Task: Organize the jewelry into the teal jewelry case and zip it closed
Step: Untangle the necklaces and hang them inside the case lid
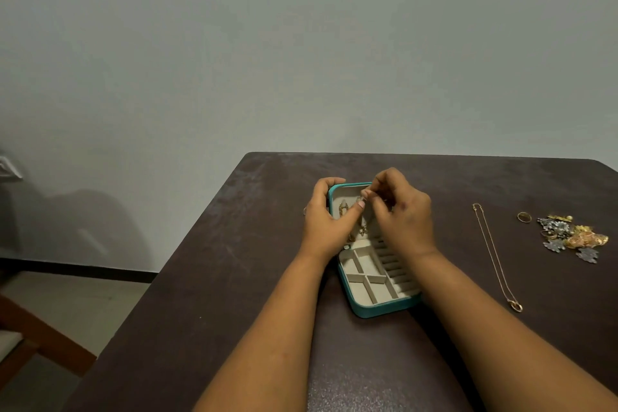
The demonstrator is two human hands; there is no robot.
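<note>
The teal jewelry case (378, 309) lies open on the dark table, its cream compartments bare and its lid raised toward the wall. My left hand (326, 221) grips the lid's left edge, thumb pressed against its inner face. My right hand (399, 207) pinches a small piece of jewelry at the top of the lid, beside the left thumb. Gold chains (342, 209) hang inside the lid, partly hidden by my fingers. A thin gold necklace (495, 254) with a ring pendant lies stretched out to the right of the case.
At the table's far right sits a pile of gold and silver jewelry (572, 237) with a gold ring (524, 217) beside it. The table (234, 261) ends at a grey wall behind. A wooden chair part (30, 338) shows at lower left.
</note>
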